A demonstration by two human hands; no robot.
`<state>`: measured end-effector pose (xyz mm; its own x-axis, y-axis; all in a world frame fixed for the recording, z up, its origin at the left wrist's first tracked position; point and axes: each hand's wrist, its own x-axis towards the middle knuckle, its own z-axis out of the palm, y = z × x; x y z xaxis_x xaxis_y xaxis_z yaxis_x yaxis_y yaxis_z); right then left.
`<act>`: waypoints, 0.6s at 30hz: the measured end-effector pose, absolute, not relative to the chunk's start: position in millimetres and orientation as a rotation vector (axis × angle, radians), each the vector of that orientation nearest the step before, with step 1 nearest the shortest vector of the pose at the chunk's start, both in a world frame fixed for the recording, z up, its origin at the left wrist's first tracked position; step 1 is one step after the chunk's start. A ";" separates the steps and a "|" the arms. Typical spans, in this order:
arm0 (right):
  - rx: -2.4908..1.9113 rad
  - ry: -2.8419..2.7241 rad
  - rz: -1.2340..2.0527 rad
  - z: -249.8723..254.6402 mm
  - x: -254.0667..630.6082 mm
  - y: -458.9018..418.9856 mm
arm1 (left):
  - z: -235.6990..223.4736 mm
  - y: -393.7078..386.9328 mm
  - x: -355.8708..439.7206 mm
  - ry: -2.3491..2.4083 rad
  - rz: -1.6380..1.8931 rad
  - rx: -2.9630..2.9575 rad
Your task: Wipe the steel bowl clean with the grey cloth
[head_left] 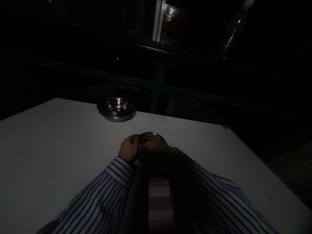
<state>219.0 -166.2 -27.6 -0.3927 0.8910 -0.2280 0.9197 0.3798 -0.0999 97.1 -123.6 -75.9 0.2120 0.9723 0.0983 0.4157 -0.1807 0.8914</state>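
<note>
Your left hand (pixel 129 148) and right hand (pixel 155 149) at one metal bowl (pixel 144 137), over counter (pixel 90 165).
Left clasps its side; right blocks much of it, grip indiscernible; bowl stack (pixel 116 110) beyond, near far edge.

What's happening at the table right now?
A person in striped sleeves has both hands at a metal bowl. The left hand grips its side; the right hand reaches over its inside, too dark to tell what it holds. Beyond them, a stack of metal bowls sits near the white table's far edge.
</note>
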 end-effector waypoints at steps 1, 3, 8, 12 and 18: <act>1.707 2.478 -0.286 -26.4 216.1 -165.5 | -75.1 -123.7 96.4 1.303 0.918 1.729; 1.824 2.428 -0.226 -23.9 212.8 -163.1 | -73.3 -124.0 95.1 1.301 0.901 1.732; 2.001 2.310 -0.114 -22.0 216.1 -159.1 | -69.0 -125.4 93.1 1.314 0.863 1.735; 1.994 2.318 -0.097 -22.8 219.5 -158.8 | -69.1 -125.6 93.4 1.356 0.844 1.735; 1.858 2.411 -0.173 -21.1 220.1 -154.5 | -71.8 -123.0 94.9 1.450 0.842 1.703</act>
